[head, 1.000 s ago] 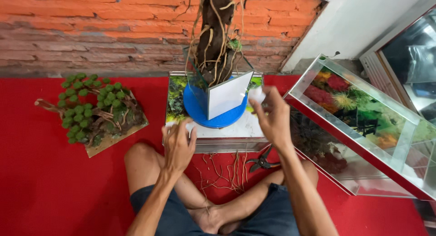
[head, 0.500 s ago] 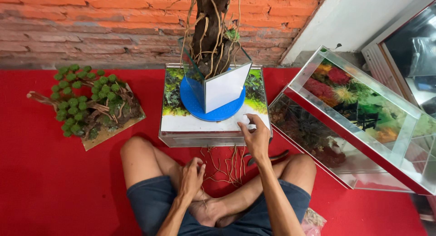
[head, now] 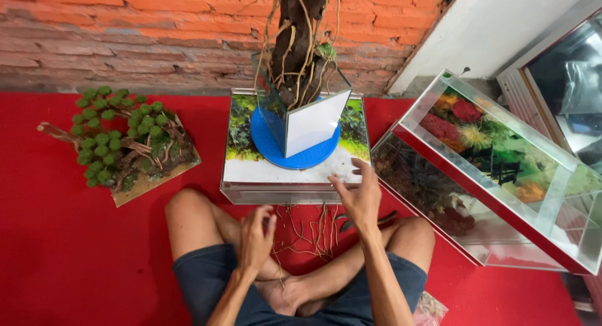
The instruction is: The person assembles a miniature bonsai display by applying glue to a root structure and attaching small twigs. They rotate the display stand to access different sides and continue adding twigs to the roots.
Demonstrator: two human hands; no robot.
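- On the red floor mat, a seated person's right hand [head: 360, 197], fingers spread and empty, hovers at the near edge of the low glass tank [head: 251, 191] bearing the blue disc [head: 269, 152].
- Left hand [head: 256, 237], loosely curled and empty, rests over the knee; this looks like a pause between adjustments, and the next touch likely needs care near the glass.

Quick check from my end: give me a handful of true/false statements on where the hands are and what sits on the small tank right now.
1. The right hand is over the front edge of the small glass tank. True.
2. The left hand grips the scissors. False: it hangs empty, above the crossed legs.
3. A blue round disc lies on top of the tank. True.
4. The green-balled tree model stands on the tank. False: it sits on the red carpet, to the left.
5. Loose roots lie on the carpet before the tank. True.
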